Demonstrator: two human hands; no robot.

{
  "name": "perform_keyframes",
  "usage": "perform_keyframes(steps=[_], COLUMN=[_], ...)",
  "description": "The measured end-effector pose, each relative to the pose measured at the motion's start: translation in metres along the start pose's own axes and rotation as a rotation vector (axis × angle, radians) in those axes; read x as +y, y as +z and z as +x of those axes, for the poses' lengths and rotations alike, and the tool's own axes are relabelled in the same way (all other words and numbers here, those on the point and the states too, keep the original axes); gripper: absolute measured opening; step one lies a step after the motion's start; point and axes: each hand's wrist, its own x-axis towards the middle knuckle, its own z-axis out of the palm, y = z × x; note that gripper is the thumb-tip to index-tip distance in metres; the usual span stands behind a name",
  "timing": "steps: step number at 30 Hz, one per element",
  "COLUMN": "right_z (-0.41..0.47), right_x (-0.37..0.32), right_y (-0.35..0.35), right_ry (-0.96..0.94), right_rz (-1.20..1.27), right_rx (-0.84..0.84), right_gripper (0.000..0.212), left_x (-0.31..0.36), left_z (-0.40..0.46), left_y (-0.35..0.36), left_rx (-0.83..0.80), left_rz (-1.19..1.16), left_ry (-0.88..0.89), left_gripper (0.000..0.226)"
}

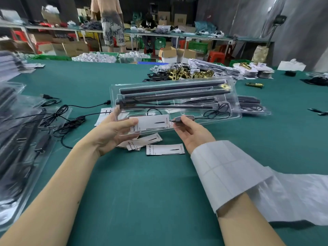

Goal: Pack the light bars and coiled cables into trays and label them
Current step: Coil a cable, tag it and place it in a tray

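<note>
A clear plastic tray (236, 110) is held tilted above the green table, with black light bars (170, 87) lying along its far side and a coiled black cable (217, 111) at its right. A white label card (150, 122) lies in the tray's near part. My left hand (113, 132) grips the tray's near left corner, thumb on top. My right hand (192, 134) pinches a small black controller (182, 118) at the tray's near edge. A strip of white label backing (229, 167) is wrapped around my right wrist.
Loose label cards (165, 149) lie under the tray. Black cables (71, 121) sprawl at the left beside stacked filled trays (21, 135). Brass parts (184, 73) and bagged items sit behind the tray. More packed trays (252, 105) lie at right. People work at benches far back.
</note>
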Motion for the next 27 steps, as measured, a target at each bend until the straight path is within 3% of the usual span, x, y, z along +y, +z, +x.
perform_keyframes(steps=[8,11,21,24,27], right_z=[-0.0052,-0.006,-0.0049,-0.0023,0.0012], right_x=[0.0008,0.0006,0.0018,0.0008,-0.0052], right_y=[0.0037,0.0045,0.0019,0.0012,-0.0034], right_ry=[-0.137,-0.109,-0.056,-0.046,-0.081], right_rz=[-0.04,-0.01,0.001,-0.008,-0.004], right_rx=[0.014,-0.022,0.007,-0.014,0.05], right_gripper=[0.008,0.009,0.018,0.02,0.014], left_x=[-0.0011,-0.0017,-0.0067,-0.0056,-0.0012], left_z=[0.0023,0.0043,0.0071,0.008,0.0071], left_y=[-0.003,-0.0036,-0.0048,-0.0046,-0.0093], left_rx=[-0.035,-0.021,-0.077,-0.035,0.032], left_rz=[-0.074,-0.106,-0.215,-0.244,-0.318], left_ry=[0.034,0.04,0.04,0.023,0.016], left_gripper=[0.07,0.075,0.041,0.044,0.03])
